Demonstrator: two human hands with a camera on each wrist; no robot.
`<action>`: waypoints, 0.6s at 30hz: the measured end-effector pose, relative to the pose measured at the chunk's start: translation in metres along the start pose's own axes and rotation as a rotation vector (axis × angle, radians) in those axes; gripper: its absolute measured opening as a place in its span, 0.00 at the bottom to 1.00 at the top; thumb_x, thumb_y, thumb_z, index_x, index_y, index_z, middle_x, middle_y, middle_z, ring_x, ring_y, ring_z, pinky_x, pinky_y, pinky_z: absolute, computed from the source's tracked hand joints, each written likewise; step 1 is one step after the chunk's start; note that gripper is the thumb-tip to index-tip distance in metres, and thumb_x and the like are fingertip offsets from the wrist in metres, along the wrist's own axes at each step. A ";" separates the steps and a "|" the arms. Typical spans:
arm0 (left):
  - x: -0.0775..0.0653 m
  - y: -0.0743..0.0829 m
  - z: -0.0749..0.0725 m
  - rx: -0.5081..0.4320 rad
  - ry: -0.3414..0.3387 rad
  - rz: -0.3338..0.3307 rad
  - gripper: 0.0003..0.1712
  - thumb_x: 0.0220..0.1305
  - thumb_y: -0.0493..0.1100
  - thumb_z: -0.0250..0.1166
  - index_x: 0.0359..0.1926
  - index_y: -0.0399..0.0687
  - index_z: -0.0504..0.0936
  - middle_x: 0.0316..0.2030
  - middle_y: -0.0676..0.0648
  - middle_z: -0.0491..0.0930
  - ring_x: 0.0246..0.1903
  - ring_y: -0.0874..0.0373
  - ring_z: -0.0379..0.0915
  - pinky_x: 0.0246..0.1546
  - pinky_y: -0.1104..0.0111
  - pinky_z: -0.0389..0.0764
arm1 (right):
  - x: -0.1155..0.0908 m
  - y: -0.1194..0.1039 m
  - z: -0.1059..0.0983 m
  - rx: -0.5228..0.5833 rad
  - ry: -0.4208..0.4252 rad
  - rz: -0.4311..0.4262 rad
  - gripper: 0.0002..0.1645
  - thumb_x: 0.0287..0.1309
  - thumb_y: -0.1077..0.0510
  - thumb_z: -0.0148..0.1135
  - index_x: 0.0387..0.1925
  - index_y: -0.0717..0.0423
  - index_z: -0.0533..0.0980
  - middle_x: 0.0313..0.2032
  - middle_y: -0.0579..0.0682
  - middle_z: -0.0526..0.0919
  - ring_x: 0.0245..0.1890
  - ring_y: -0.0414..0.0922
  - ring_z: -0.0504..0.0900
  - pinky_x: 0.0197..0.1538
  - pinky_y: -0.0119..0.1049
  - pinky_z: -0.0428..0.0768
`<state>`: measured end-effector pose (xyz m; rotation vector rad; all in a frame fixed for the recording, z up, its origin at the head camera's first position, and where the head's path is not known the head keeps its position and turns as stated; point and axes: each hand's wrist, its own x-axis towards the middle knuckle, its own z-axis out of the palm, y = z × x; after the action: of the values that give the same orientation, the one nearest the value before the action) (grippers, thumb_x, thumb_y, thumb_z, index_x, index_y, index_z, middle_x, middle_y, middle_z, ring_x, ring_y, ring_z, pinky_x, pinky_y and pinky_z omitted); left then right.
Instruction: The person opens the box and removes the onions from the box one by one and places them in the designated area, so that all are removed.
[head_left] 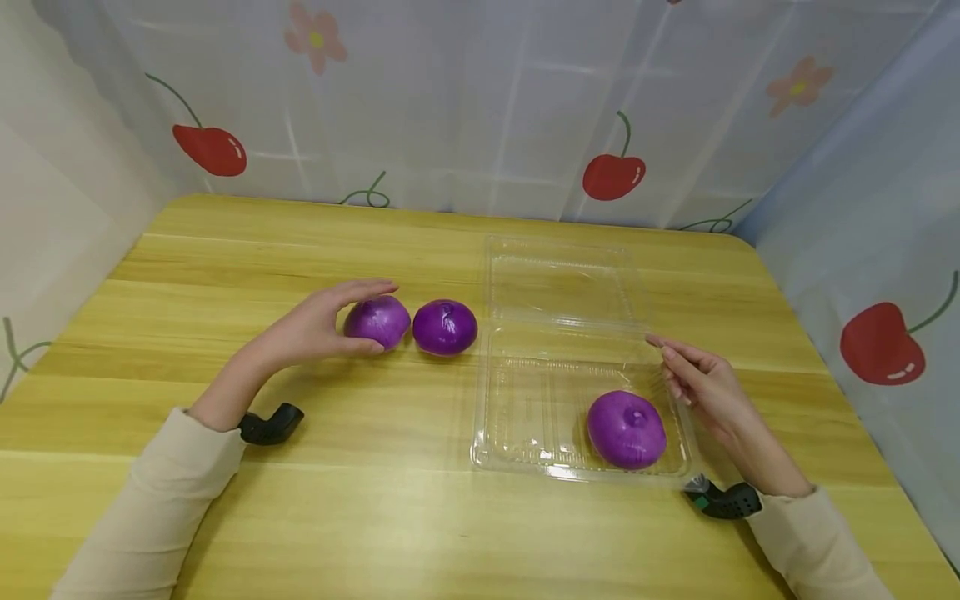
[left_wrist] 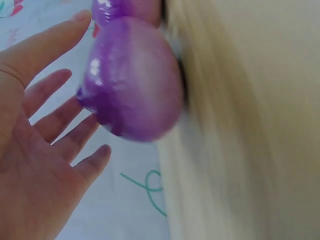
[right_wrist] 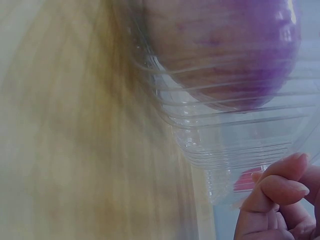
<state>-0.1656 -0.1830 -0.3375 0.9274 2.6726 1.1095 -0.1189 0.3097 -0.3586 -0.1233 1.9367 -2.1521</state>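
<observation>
Two purple onions lie side by side on the table, left of a clear plastic clamshell box (head_left: 517, 462). My left hand (head_left: 318, 325) spreads its thumb and fingers around the left onion (head_left: 378, 323); in the left wrist view the fingers are spread beside that onion (left_wrist: 135, 80). The darker, glossy onion (head_left: 446, 327) sits just right of it. A third onion (head_left: 627, 429) is inside the box's base, toward the right front. At the box's right rim, my right hand (head_left: 708, 387) pinches the edge between thumb and curled fingers, as the right wrist view shows beside the ribbed wall (right_wrist: 220, 150).
The box's lid (head_left: 558, 283) lies folded back flat, away from me. Everything stands on a wood-grain table (head_left: 360, 533). A curtain (head_left: 450, 108) with cherries and flowers hangs along the far edge and the right side. Black camera mounts (head_left: 273, 423) sit at both wrists.
</observation>
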 end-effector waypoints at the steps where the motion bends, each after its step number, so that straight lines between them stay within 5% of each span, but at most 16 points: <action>1: 0.000 0.002 0.000 0.001 0.004 0.008 0.40 0.51 0.44 0.73 0.65 0.44 0.67 0.64 0.42 0.64 0.64 0.43 0.54 0.58 0.45 0.62 | 0.000 0.000 0.000 0.002 0.002 0.001 0.16 0.69 0.59 0.49 0.52 0.49 0.78 0.22 0.44 0.76 0.17 0.35 0.67 0.20 0.35 0.48; 5: 0.005 0.016 0.003 0.014 0.037 0.060 0.40 0.52 0.44 0.73 0.65 0.44 0.68 0.65 0.43 0.61 0.65 0.45 0.52 0.60 0.48 0.61 | -0.002 0.000 0.000 0.006 0.006 0.007 0.16 0.69 0.59 0.49 0.51 0.48 0.79 0.22 0.44 0.76 0.16 0.35 0.67 0.20 0.35 0.47; 10: 0.025 0.055 0.007 0.023 0.063 0.178 0.39 0.52 0.43 0.73 0.64 0.44 0.68 0.65 0.45 0.61 0.65 0.50 0.53 0.61 0.52 0.60 | -0.002 0.000 0.000 0.004 0.009 -0.005 0.16 0.69 0.59 0.49 0.50 0.48 0.80 0.22 0.44 0.75 0.17 0.34 0.67 0.18 0.32 0.49; 18: 0.068 0.119 0.027 -0.061 -0.084 0.391 0.39 0.54 0.47 0.71 0.66 0.47 0.67 0.65 0.51 0.62 0.65 0.59 0.52 0.63 0.64 0.58 | 0.000 0.000 0.001 0.003 0.014 -0.002 0.15 0.68 0.59 0.50 0.50 0.48 0.79 0.22 0.44 0.75 0.17 0.34 0.68 0.16 0.27 0.53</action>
<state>-0.1530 -0.0625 -0.2679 1.4933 2.4367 1.1786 -0.1190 0.3086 -0.3584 -0.1098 1.9411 -2.1627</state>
